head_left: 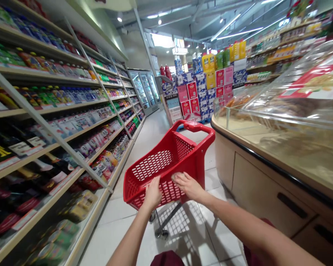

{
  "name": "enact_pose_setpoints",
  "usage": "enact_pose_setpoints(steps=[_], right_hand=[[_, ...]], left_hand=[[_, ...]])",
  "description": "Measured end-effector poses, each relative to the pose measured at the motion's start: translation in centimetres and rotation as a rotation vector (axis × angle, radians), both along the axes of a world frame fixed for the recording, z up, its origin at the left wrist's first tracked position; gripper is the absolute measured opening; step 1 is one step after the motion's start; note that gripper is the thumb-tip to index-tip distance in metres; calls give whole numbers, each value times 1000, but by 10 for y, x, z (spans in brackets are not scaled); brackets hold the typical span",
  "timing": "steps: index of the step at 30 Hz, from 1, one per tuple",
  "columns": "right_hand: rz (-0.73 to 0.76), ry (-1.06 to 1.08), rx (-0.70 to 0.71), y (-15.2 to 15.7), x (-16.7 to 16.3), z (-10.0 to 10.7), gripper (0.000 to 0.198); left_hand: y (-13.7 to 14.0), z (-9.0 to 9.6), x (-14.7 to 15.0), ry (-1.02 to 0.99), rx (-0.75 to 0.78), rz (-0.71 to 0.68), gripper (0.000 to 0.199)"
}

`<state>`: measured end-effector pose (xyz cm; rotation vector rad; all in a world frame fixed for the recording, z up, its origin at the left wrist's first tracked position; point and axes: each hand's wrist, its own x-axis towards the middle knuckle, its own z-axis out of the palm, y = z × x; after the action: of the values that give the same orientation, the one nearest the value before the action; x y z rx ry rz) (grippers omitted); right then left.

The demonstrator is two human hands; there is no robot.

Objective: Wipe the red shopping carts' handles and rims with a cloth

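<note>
Tiered shelves (77, 105) fill the frame's left, presumably keeping bottles (63, 94) visible. At centre, the red cart (177, 166) stands side-on, so the hands meet its near side. The left hand (153, 193) curls loosely over the rim; the right hand (189, 184) lies half-open, apparently steadying.

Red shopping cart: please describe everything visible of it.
The red cart looks plastic, with slotted basket walls, a handle at one end, a grey leg and dark wheels. It stands upright on the tiled floor, between shelves and counter. The left hand and right hand appear to touch its near side.
</note>
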<state>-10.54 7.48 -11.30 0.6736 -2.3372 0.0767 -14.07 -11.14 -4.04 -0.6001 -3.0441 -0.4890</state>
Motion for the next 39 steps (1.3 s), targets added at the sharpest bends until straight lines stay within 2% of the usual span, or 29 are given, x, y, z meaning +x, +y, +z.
enact_pose_setpoints(steps=[3,8,14,18,24,26,28,31,32,34,36,37,39], right_hand=[[8,-28,24,12,5,-8,30],[-81,81,-74,26,4,6,36],[-99,-36,-37,51,16,6,32],[-179,110,-129,67,18,26,39],[-147,127,-123,73,23,41,36],[-188,176,-150,70,19,56,38],[-195,200,-103,75,9,74,38],[-193,162,44,107,-6,100,34],[-235,151,58,123,-9,107,34],[-390,155,0,151,-13,118,34],[-519,180,-79,163,-15,121,33],[-525,190,-85,162,-16,120,32],[-420,194,-23,146,-16,114,28]], left_hand=[[2,-3,4,29,-33,21,68],[17,-4,5,65,-49,38,63],[30,-8,7,88,-69,-22,66],[34,-10,12,139,-100,24,64],[40,-17,17,180,-159,47,68],[40,-21,18,228,-164,48,69],[39,-26,18,274,-172,53,69],[36,-34,18,317,-202,26,70],[36,-37,18,323,-210,8,71],[35,-40,19,334,-214,-22,73],[36,-40,20,345,-210,-30,73],[37,-40,20,351,-207,-24,73],[40,-39,21,357,-204,-5,72]])
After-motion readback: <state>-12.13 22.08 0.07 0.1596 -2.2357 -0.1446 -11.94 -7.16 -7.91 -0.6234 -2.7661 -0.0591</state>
